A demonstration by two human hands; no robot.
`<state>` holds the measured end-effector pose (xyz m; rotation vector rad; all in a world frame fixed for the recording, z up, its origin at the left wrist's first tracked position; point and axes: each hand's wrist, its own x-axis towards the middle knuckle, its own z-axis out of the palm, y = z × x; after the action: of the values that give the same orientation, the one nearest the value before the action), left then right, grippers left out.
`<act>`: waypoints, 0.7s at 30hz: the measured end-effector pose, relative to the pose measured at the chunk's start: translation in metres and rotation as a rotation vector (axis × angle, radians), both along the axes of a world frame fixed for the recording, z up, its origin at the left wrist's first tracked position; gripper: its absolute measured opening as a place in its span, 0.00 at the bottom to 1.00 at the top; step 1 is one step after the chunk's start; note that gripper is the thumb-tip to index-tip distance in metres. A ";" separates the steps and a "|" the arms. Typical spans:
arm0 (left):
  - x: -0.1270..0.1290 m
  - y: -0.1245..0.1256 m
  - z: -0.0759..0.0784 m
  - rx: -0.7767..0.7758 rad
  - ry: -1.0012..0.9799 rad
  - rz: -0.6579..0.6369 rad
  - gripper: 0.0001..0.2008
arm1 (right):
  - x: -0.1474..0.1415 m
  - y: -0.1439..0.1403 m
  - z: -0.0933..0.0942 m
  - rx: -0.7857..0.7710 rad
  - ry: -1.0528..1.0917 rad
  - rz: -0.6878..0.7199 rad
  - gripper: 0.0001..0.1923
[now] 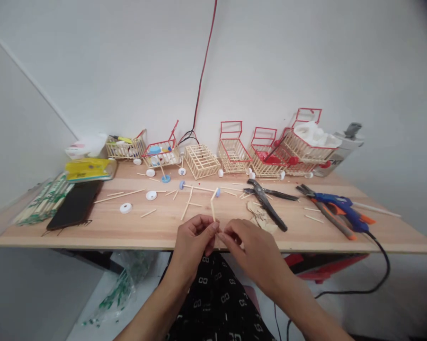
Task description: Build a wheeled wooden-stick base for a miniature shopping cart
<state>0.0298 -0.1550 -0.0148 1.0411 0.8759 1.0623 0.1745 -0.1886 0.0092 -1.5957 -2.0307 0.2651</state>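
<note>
I pinch a bent stick (213, 211) over the front edge of the table (128, 234).

My left hand (195, 237) holds it between thumb and forefinger, its angled upper part pointing toward a blue wheel (218, 192); whether the two touch, I cannot tell. My right hand (252, 245) is drawn narrow just beside the stick's lower end, and I cannot tell if it grips. A small frame (190, 202) of sticks lies to the left, apart. I judge the step in hand to be fine work at that lower end; the next move seems to call for a steady left pinch and a light, exact right touch.
</note>
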 end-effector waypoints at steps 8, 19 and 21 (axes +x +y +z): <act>-0.004 -0.014 0.002 -0.093 -0.032 -0.158 0.13 | 0.033 0.029 0.004 0.040 0.456 -0.083 0.12; -0.008 -0.006 0.013 -0.023 0.147 -0.160 0.17 | 0.025 0.072 0.004 -0.041 0.533 0.102 0.09; -0.014 -0.004 0.015 0.086 0.213 -0.121 0.17 | 0.026 0.086 0.001 -0.061 0.560 0.119 0.10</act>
<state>0.0157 -0.1586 -0.0002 1.2806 0.9316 0.9049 0.2006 -0.1030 0.0097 -1.2505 -1.6866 0.7345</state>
